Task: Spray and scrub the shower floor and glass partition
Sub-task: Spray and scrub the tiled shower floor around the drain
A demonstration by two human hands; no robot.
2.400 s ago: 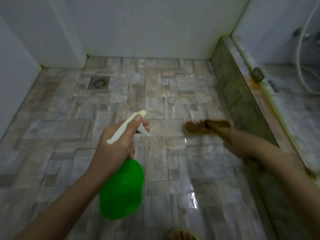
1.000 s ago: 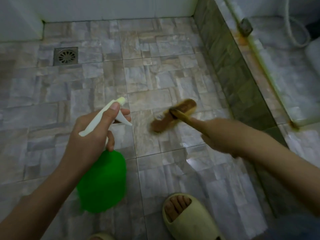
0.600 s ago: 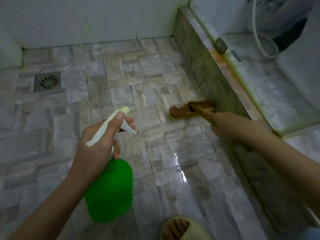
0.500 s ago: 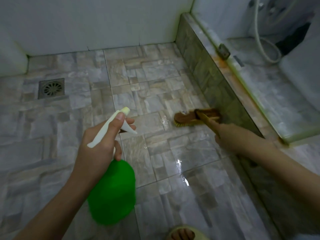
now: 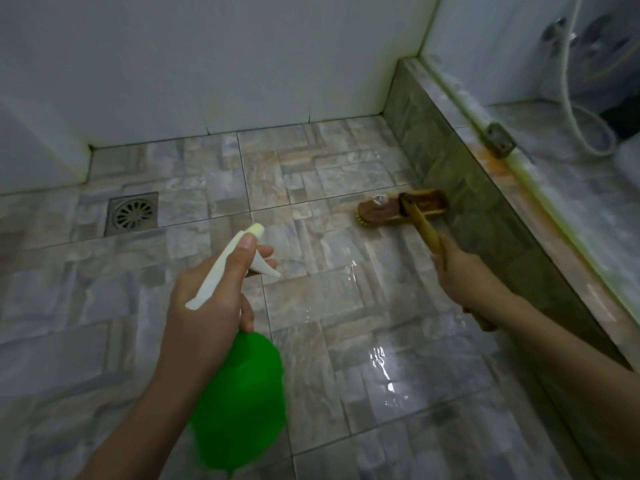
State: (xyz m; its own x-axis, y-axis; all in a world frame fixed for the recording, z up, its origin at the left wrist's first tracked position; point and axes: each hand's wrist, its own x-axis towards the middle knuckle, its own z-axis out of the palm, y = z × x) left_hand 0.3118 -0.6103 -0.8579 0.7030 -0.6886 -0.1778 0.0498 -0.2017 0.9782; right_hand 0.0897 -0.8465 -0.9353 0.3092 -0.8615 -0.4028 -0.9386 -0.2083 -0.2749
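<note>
- Head view, upper left of the frame: a square metal floor drain is set into the shower floor, close to the white wall at the back.
- Lower left of centre, the left hand grasps the spray bottle at its neck. The thumb lies along the top of the white spray head and the fingers are curled over the trigger. The nozzle points away, toward the top of the frame.
- The bottle's green body hangs below that hand in the lower middle, above the tiles and blurred at its edges.
- In the centre and lower centre, a wet patch on the stone-pattern tiles gives off bright glare.
- Right of centre, upper half, the brush has its wooden head bristles-down on the tiles, just beside the foot of the kerb.
- Its handle slants toward the lower right into the right hand, which is wrapped round it. The handle's end pokes out under the wrist.
- The tiled kerb runs diagonally from upper right of centre to the lower right edge, with an orange stain on its top.
- At the far right, the glass partition stands on the kerb with a metal bracket at its base.
- A white hose shows looped behind the glass.
</note>
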